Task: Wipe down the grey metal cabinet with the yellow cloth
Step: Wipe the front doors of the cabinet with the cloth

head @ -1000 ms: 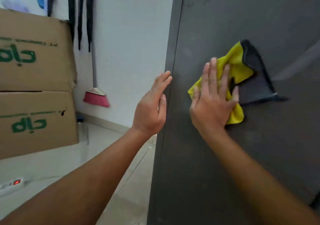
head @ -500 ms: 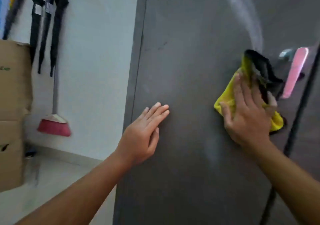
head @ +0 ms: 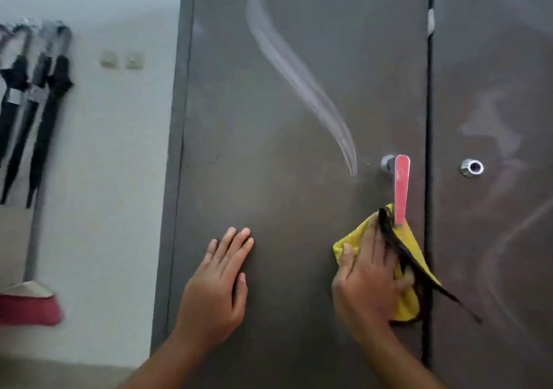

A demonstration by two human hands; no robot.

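Observation:
The grey metal cabinet (head: pixel 284 119) fills most of the view, its two doors split by a dark vertical gap. A pale curved wipe streak runs down the left door. My right hand (head: pixel 368 284) presses the yellow cloth (head: pixel 356 239), which has a dark grey side, flat on the left door just below the pink door handle (head: pixel 401 191). My left hand (head: pixel 217 287) lies flat on the same door, fingers spread, holding nothing.
A round chrome lock (head: pixel 472 167) sits on the right door, which shows faint smears. Left of the cabinet, black folded umbrellas (head: pixel 33 113) hang on the white wall above a pink broom (head: pixel 28 305). Two wall switches (head: pixel 121 60) are higher up.
My right hand has slid the cloth rightward across the door to the spot under the pink handle. My left hand moved from the cabinet's edge onto the door face. The view shifted right.

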